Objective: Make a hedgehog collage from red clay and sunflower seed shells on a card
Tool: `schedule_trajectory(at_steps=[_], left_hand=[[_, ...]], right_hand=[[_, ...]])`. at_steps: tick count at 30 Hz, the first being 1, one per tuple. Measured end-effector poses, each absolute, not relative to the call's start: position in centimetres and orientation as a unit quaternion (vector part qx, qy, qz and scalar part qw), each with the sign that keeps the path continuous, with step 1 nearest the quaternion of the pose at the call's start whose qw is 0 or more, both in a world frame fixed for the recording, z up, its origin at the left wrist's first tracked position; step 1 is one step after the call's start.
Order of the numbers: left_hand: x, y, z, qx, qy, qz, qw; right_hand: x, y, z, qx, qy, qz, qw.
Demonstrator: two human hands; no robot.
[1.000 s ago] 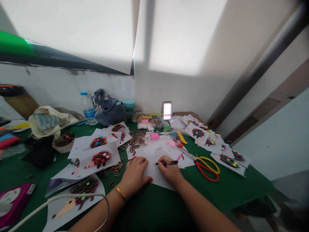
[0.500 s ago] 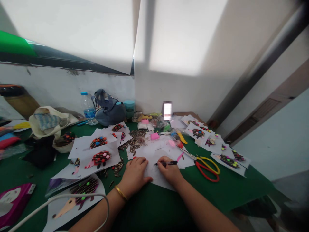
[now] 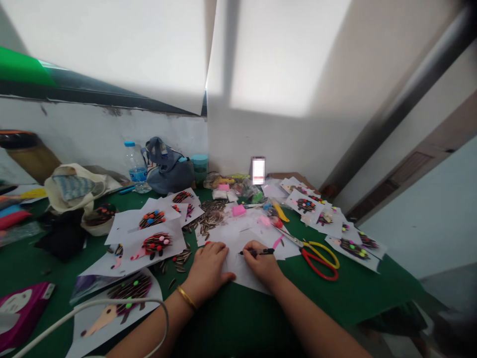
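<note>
My right hand (image 3: 261,263) grips a black pen (image 3: 266,251), its tip down on a white sheet of paper (image 3: 244,279). Faint lines show on the sheet close to the tip. Spread flat on the paper's left side is my left hand (image 3: 209,266), thumb out toward the pen, a gold bangle (image 3: 186,298) on its wrist. Striped sunflower seeds (image 3: 212,219) lie in a pile beyond that hand, with more strewn to its left. Scissors (image 3: 316,256) with red and yellow handles rest to the right of the pen. A pink block (image 3: 239,211) sits behind the paper.
Hedgehog pictures made with seeds and pompoms (image 3: 152,246) lie at left, others (image 3: 305,205) at right. Behind stand a water bottle (image 3: 137,169), a blue bag (image 3: 169,171) and a phone-like screen (image 3: 258,170). A white cable (image 3: 112,301) crosses the lower left near my forearm.
</note>
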State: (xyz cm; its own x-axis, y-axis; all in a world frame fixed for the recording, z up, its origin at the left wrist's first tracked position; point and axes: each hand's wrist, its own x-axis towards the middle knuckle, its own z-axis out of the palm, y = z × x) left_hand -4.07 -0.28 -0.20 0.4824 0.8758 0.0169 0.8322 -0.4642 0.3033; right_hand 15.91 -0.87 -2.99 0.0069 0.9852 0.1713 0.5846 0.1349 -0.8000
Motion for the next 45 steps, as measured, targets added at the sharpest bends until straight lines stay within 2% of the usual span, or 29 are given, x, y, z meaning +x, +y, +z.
schedule_trajectory(at_steps=[45], left_hand=[[-4.08,-0.34,-0.30,0.852,0.502,0.085,0.122]], right_hand=[[16.10,-0.93,-2.78,-0.617,-0.648,0.255,0.367]])
